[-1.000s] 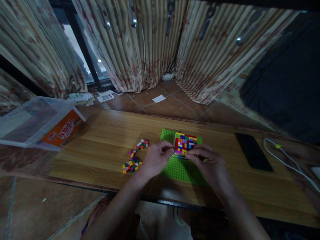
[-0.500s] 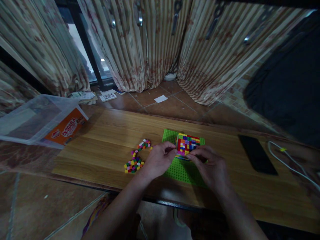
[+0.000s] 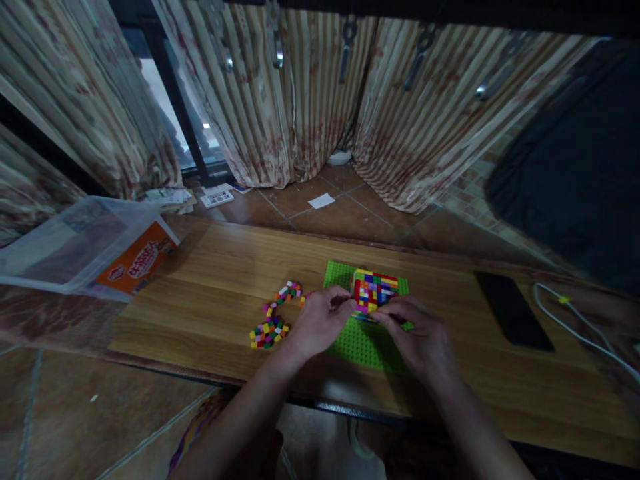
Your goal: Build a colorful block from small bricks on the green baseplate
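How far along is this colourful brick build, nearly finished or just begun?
A multicoloured brick block several rows wide already stands on the green baseplate. Both the left hand and right hand are at the block's near edge; what the fingers pinch is hidden. A scatter of loose bricks lies unused on the table, and much of the baseplate is uncovered.

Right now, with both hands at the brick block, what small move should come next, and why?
Probably press down on the block's near edge: the left hand and right hand pinch the near side of the multicoloured brick block on the green baseplate, fingertips meeting there. Whether a brick is held is hidden.
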Demonstrator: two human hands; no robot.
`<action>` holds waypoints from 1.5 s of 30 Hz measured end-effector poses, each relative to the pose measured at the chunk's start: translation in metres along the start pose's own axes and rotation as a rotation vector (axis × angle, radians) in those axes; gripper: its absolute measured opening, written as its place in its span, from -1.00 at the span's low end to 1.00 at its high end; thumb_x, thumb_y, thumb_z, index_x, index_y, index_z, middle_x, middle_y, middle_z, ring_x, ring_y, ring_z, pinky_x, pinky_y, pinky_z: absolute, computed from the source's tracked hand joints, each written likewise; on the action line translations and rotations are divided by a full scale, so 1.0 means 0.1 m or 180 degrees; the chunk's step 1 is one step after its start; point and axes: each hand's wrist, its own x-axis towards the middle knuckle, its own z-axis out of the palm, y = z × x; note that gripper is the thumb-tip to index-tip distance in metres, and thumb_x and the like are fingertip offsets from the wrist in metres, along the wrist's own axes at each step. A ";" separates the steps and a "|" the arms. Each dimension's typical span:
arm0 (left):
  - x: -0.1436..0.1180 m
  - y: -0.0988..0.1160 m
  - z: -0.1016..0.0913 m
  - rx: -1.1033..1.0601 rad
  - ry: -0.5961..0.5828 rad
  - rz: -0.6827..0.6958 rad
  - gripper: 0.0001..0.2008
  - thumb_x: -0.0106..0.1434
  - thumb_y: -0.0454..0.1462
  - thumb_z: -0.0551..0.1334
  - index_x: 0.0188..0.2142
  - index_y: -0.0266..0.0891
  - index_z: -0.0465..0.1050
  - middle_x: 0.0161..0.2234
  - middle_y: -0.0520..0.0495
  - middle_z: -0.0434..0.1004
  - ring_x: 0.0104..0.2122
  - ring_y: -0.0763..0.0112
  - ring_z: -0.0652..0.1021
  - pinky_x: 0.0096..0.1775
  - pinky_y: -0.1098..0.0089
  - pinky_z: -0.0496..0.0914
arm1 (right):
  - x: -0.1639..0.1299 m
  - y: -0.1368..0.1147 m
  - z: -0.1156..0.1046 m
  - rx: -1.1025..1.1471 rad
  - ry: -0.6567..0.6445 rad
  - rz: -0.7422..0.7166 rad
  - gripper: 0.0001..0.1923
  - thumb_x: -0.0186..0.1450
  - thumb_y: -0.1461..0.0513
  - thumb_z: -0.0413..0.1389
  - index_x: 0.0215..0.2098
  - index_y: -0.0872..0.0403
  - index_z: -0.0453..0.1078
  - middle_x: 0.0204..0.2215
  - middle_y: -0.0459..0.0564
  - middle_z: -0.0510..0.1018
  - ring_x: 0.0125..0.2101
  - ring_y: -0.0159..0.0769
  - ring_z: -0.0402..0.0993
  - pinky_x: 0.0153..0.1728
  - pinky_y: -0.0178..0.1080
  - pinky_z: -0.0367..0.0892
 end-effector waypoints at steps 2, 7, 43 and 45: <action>0.00 0.00 -0.03 0.0057 0.0015 0.0009 -0.81 0.23 -0.20 0.18 -0.32 -0.27 0.50 -0.42 0.00 0.52 -0.42 0.44 0.46 -0.36 0.45 0.29 | 0.02 0.00 -0.05 0.0023 0.0231 0.0029 -0.85 0.22 0.12 0.25 -0.43 0.02 0.51 -0.39 -0.06 0.53 -0.39 -0.31 0.47 -0.37 -0.25 0.37; 0.03 -0.02 -0.14 0.0227 0.0242 0.0055 -0.79 0.22 -0.17 0.18 -0.37 -0.25 0.50 -0.52 0.04 0.42 -0.50 0.47 0.38 -0.44 0.47 0.23 | 0.10 -0.04 -0.15 0.0137 0.1384 0.0381 -0.77 0.23 0.09 0.23 -0.49 0.06 0.46 -0.54 -0.10 0.47 -0.50 -0.34 0.39 -0.49 -0.28 0.29; 0.01 0.05 -0.88 -0.1404 0.2066 0.0033 -0.77 0.07 -0.15 0.33 -0.44 -0.30 0.48 -0.55 0.05 0.46 -0.56 0.59 0.41 -0.45 0.54 0.28 | -0.15 -0.57 0.93 -0.0421 -0.1313 -0.0366 -0.87 0.33 0.29 0.09 -0.24 0.01 0.49 -0.26 -0.03 0.56 -0.21 -0.23 0.47 -0.17 -0.21 0.35; 0.01 0.06 -0.86 -0.1389 0.2052 0.0027 -0.79 0.07 -0.16 0.32 -0.44 -0.30 0.48 -0.55 0.05 0.45 -0.55 0.59 0.41 -0.45 0.54 0.29 | -0.14 -0.56 0.95 -0.0456 -0.1303 -0.0422 -0.85 0.34 0.30 0.08 -0.25 0.01 0.49 -0.28 -0.03 0.55 -0.22 -0.23 0.47 -0.19 -0.22 0.35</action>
